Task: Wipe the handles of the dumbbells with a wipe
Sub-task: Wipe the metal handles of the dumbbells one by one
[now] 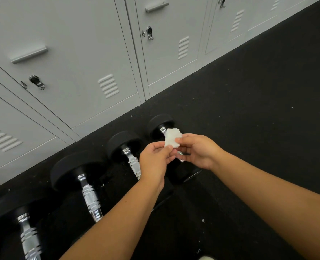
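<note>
Leftmost dumbbell partly beyond bottom edge

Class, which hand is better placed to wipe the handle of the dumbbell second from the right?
Probably the left hand: it sits right beside that handle, while the right hand is farther away, over the rightmost dumbbell. Both hands pinch the wipe.

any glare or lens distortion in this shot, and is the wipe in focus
Head view: wide-angle bending makes the lockers lean and curve; bright glints sit on the chrome dumbbell handles; the wipe is sharp enough to show its texture; the black floor is dark, so shadows barely read.
</note>
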Available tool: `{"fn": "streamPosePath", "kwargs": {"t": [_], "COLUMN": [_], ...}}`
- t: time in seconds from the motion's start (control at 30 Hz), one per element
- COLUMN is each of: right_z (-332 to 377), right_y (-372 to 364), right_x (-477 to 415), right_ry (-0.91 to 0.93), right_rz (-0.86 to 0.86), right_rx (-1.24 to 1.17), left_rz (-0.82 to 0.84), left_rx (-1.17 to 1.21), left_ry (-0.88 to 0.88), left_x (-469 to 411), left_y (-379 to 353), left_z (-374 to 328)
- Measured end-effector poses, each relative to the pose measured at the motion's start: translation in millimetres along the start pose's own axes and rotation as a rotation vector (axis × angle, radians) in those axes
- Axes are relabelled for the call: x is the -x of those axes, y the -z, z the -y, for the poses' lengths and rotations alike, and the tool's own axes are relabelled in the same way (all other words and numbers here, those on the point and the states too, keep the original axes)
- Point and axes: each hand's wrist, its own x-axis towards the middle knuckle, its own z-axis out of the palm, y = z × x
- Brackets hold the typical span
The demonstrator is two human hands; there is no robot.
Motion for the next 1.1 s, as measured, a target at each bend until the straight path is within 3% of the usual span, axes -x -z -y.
{"fn": "streamPosePath", "kwargs": {"t": [0.1, 0.2, 0.3, 0.4, 0.6, 0.73, 0.83, 0.93, 1.03, 1.1], "right_z": [8.5, 11.1, 5.3, -0.9, 3.0, 8.2, 13.7, 23.3, 25.9, 20.7], "right_y": [5.3, 20.1, 26.1, 13.2, 18.2, 44.0, 44.0, 35.9, 11.5, -2.5], "right_x": [-14.8, -37.7, -61.8, -87.1, -93.3, -76.5, -69.4, -76.6, -82.8, -84.8], "right_ry": [0.096, 0.161, 0.106, 0.006, -0.167, -0.364, -0.404, -0.087, 0.323, 0.427], "right_rz": [-0.185, -0.416, -0.59, -0.547, -0.168, 0.011, 0.042, -0.082, -0.304, -0.265], "right_rx": [-0.063, 0.197, 0.447, 0.531, 0.459, 0.719, 0.945, 1.173, 1.078, 1.199], "left_rz": [0.017, 0.229, 0.367, 0.387, 0.376, 0.39, 0.387, 0.382, 0.384, 0.383], "left_rx": [-0.431, -1.07, -1.407, -1.461, -1.453, -1.472, -1.461, -1.44, -1.426, -1.426], "left_ry": [-0.16, -0.351, -0.435, -0.502, -0.541, -0.55, -0.55, -0.557, -0.563, -0.562], "left_x": [1.9, 7.7, 10.5, 5.8, -1.8, -4.9, -5.8, -4.9, -4.6, -5.8], "left_y": [1.8, 9.0, 12.3, 14.3, 12.8, 13.6, 13.5, 14.0, 14.4, 14.2], "left_z": [16.7, 29.9, 38.5, 42.2, 42.0, 43.6, 43.8, 43.6, 44.7, 45.6]}}
